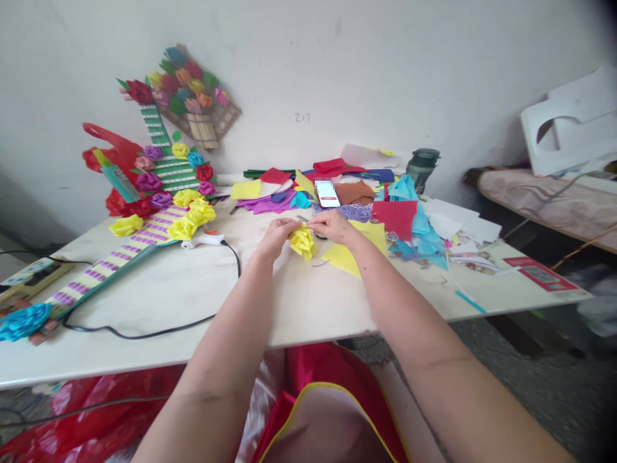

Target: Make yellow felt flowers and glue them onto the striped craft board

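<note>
A crumpled yellow paper flower [303, 242] hangs between my two hands, just above the table. My left hand [280, 235] is closed, its fingertips pinching the flower's upper left side. My right hand [331, 227] is also closed, with thumb and finger pinched at the flower's upper right; whatever lies in that pinch is too small to make out. Behind the fingers, a grey metal blade and a dark loop [320, 237], possibly scissors, show in part. Yellow paper sheets [371, 236] lie under and beside my right wrist. A tangle of lilac string [354, 213] is just beyond it.
Left stands a guitar-shaped craft [157, 230] covered with paper flowers. A white glue gun [205, 240] trails a black cord across the table. Colored paper, a phone [327, 193] and a dark bottle [423, 168] line the back. Blue crepe scraps [427, 235] lie right.
</note>
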{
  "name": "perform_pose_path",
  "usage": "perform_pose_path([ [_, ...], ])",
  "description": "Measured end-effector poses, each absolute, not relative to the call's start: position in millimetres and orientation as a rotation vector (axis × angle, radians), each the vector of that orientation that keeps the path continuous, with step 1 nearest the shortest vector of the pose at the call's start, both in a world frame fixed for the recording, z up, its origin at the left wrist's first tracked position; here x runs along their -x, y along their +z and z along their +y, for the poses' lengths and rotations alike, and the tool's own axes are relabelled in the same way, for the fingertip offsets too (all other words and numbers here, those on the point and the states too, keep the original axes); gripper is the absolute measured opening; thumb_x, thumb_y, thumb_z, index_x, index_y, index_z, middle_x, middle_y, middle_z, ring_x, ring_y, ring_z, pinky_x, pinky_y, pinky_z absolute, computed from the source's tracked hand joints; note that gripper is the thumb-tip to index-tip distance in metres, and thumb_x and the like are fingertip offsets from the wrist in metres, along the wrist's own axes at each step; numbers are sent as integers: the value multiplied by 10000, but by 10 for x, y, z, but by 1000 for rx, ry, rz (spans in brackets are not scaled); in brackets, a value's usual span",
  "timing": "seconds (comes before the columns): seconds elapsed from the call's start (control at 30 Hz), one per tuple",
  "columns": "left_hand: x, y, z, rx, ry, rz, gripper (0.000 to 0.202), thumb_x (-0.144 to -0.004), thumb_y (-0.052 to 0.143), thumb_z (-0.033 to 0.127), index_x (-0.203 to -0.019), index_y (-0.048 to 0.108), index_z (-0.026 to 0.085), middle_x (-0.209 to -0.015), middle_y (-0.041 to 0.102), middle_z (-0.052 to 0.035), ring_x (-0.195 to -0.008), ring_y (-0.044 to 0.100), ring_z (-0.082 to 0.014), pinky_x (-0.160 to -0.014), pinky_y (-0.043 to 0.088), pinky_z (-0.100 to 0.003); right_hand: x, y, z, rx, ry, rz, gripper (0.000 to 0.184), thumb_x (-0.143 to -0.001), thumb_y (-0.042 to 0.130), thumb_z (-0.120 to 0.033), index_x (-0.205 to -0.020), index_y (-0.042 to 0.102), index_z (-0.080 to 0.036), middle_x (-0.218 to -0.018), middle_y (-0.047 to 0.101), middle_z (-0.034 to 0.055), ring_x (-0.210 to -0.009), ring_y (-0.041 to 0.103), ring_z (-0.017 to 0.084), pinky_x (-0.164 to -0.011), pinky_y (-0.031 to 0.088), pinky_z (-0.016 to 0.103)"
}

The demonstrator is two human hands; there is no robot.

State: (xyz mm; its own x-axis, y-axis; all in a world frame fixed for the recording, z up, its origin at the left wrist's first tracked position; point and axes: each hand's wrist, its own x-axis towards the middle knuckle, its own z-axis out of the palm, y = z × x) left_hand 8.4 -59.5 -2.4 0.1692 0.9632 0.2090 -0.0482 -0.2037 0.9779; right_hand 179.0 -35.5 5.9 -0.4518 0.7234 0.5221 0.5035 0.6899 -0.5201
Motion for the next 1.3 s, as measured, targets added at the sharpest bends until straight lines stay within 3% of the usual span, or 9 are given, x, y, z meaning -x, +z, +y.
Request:
perform_pose_path([
  [0.7,-78,-22,-595,-1377,1263,994,264,-621,626,351,-520,515,134,-453,428,37,-434,364,-62,-458,273,-224,-1742,13,-339,911,269,-2122,187,-735,566,-236,-803,719,-152,-712,660,40,-649,551,116,-602,389,214],
  [1.07,-43,-57,-567,-1450,1254,991,252,-610,638,369,-576,562,131,-499,522,9,-469,444,-85,-470,304,-220,-1784,8,-338,845,602,-2161,268,-741,515,-211,-927,689,-130,-741,676,40,-651,562,109,-611,413,207],
  [1.2,-39,-34,-594,-1467,1212,975,262,-610,643,384,-594,581,130,-532,563,-9,-483,469,-93,-484,329,-226,-1787,39,-385,909,568,-2193,261,-758,498,-241,-866,703,-121,-601,639,14,-566,532,98,-561,387,200],
  [1.3,-49,-17,-607,-1454,1232,966,247,-611,644,371,-583,584,134,-518,549,1,-480,456,-85,-488,333,-221,-1775,47,-396,956,488,-2163,244,-747,514,-238,-839,709,-124,-614,645,18,-558,534,99,-554,376,203],
])
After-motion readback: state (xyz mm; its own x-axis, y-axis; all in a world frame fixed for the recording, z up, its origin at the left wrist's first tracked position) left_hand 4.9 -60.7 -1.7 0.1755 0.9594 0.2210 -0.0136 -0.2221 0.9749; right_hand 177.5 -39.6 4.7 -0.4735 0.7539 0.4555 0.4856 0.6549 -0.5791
